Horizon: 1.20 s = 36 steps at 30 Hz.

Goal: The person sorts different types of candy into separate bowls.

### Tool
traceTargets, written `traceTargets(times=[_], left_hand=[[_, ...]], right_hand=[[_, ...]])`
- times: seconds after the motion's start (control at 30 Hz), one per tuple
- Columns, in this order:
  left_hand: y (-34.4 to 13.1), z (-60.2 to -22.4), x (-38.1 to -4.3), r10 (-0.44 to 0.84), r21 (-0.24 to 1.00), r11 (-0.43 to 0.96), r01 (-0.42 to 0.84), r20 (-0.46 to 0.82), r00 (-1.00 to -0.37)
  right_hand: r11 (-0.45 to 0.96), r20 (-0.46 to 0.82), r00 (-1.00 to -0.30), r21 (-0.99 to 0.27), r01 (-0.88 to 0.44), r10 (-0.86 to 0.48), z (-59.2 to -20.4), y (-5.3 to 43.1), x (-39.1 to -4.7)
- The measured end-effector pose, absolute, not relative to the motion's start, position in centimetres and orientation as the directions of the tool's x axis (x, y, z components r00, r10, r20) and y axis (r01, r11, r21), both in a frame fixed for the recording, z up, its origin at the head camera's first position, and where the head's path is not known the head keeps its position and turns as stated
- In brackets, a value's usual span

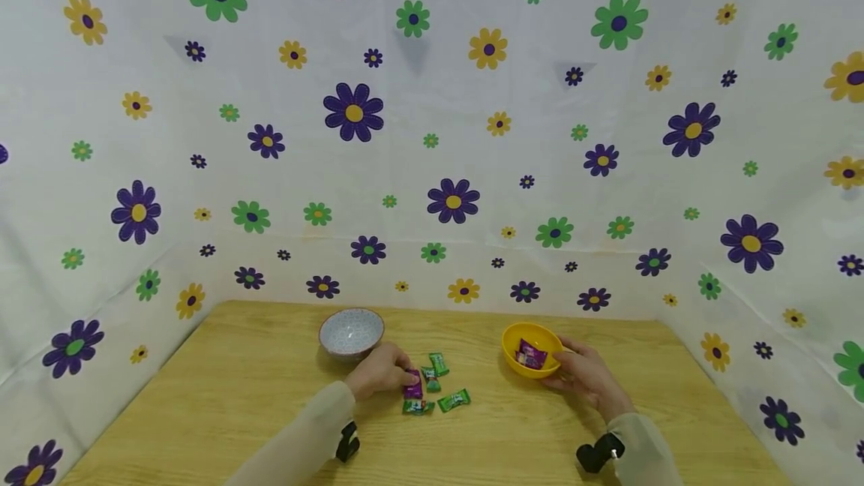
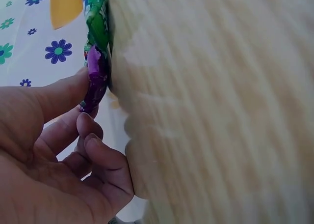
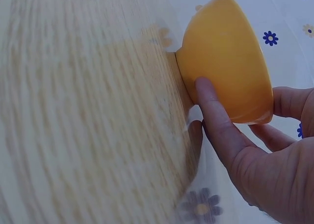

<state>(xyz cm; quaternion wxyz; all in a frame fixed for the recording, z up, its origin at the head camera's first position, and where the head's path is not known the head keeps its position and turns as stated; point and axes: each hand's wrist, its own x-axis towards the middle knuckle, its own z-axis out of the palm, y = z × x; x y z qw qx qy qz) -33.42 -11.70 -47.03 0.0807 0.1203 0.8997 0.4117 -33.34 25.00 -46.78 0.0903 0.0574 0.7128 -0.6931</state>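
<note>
My left hand (image 1: 383, 370) is at a purple-wrapped candy (image 1: 412, 385) on the table, thumb and fingertips at its edges. Close up in the left wrist view, the thumb lies along the purple wrapper (image 2: 97, 81) and a fingertip meets its lower end. Several green-wrapped candies (image 1: 454, 400) lie just right of that hand. At the right, my right hand (image 1: 590, 377) grips the side of a yellow bowl (image 1: 511, 362), thumb at the rim and fingers around the outside. Purple-wrapped candy (image 1: 532, 355) lies inside the bowl; the right wrist view shows only the bowl's outer wall (image 3: 225, 57).
A grey-blue patterned bowl (image 1: 352, 332) with a dark rim stands behind my left hand. The wooden table (image 1: 270, 366) ends at a white flowered cloth (image 1: 405, 171) that rises at the back and both sides.
</note>
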Motion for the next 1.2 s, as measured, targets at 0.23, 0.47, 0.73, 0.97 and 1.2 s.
traceTargets(times=[0.23,0.47,0.73,0.97,1.2], left_hand=[[-12.7,-47.4,-33.5,0.297,0.854,0.509,0.109,-0.055,-0.953],[-13.0,-47.4,-34.0,0.304,0.906,0.422,0.034,-0.106,-0.947],[-12.5,-47.1,-33.9,0.305,0.917,0.398,0.029,-0.103,-0.947],[-11.3,-46.7,-34.2,0.313,0.933,0.361,0.021,-0.1,-0.945],[-9.3,-46.6,-35.0,0.298,0.952,0.307,0.003,-0.093,-0.95]], right_hand=[[0.042,-0.214,-0.976,-0.976,0.212,-0.039,-46.8,24.8,-33.3],[0.045,-0.209,-0.977,-0.977,0.208,-0.03,-46.7,24.7,-33.2],[0.044,-0.204,-0.979,-0.978,0.202,-0.027,-46.8,24.8,-33.2],[0.04,-0.204,-0.979,-0.978,0.202,-0.026,-47.1,24.9,-33.4],[0.038,-0.2,-0.979,-0.979,0.199,-0.023,-47.1,25.0,-33.5]])
